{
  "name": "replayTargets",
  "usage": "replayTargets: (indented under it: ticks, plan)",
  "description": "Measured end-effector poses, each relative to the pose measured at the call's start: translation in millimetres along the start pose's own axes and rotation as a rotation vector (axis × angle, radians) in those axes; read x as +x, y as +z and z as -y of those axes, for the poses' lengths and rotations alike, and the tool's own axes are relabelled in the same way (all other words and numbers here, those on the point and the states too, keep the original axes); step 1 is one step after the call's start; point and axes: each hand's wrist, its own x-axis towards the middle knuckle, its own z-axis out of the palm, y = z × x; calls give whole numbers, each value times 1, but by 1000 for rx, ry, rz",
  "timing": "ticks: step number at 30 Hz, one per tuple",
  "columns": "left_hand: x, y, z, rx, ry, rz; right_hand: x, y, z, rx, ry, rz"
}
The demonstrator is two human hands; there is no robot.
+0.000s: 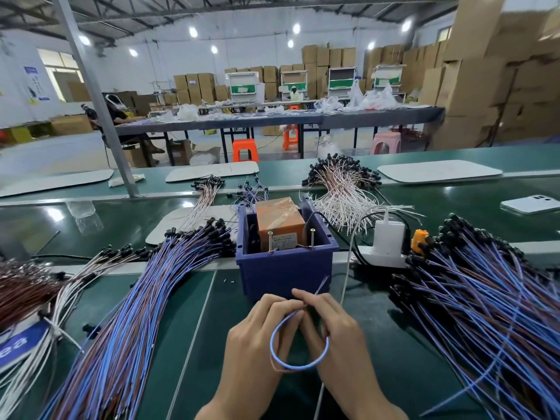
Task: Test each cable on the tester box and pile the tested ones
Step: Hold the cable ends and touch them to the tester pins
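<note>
A blue-and-brown cable [298,365] hangs in a loop between both hands, just in front of the tester box. My left hand [257,334] pinches one end of it near the loop's top. My right hand [330,325] pinches the other end, whose bare tips stick up toward the box. The tester box [281,269] is a dark blue bin with an orange unit [280,221] inside and two upright screws on top. A large pile of blue-and-brown cables [142,298] lies to the left, another such pile [485,298] to the right.
A white power strip with a charger [386,237] sits right of the box. White cables [342,198] lie behind it, brown and white bundles [33,292] at far left. A phone [530,204] lies at the right. Stools, tables and cartons fill the hall beyond.
</note>
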Motion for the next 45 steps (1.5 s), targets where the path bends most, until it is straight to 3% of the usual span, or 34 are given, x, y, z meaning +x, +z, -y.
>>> replayTargets:
  ticks: [22,28,33,45]
  plan:
    - [1,-5,3,-126,-73,-48,-3,-1,2,-65,-30,31]
    - [-3,-8,7,-35,-79,-49,-2,-3,6,1,39,-133]
    - [-8,-4,11,-74,-225,-103,-2,-4,1,21,14,-257]
    - [3,9,15,-36,-384,-112,11,3,-1,70,77,-418]
